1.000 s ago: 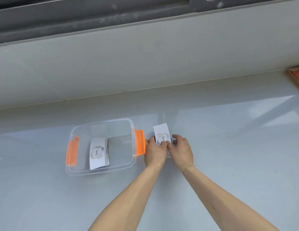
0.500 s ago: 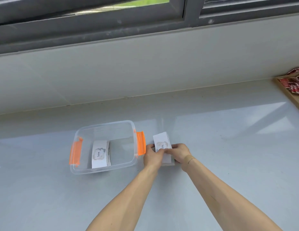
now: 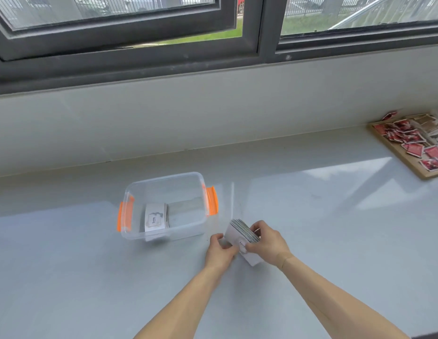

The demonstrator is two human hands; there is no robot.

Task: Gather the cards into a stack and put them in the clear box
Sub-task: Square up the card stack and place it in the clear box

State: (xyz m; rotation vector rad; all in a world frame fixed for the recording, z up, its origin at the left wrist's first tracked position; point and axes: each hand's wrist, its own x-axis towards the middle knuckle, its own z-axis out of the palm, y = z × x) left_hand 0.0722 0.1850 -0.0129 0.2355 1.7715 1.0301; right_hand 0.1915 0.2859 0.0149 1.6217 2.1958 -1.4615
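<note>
Your left hand and right hand both pinch the card stack, now tipped up off the counter, not flat like before. Just left, the clear box holds more cards.

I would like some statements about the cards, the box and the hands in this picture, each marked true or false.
1. Both hands hold one stack of cards. True: the left hand and right hand grip the held stack.
2. The clear box is empty. False: a card stack lies inside it.
3. The box has orange handles. True.
4. The held stack is over the box. False: it is to the right of the box, above the counter.
5. A lid covers the box. False: it is open on top.
</note>
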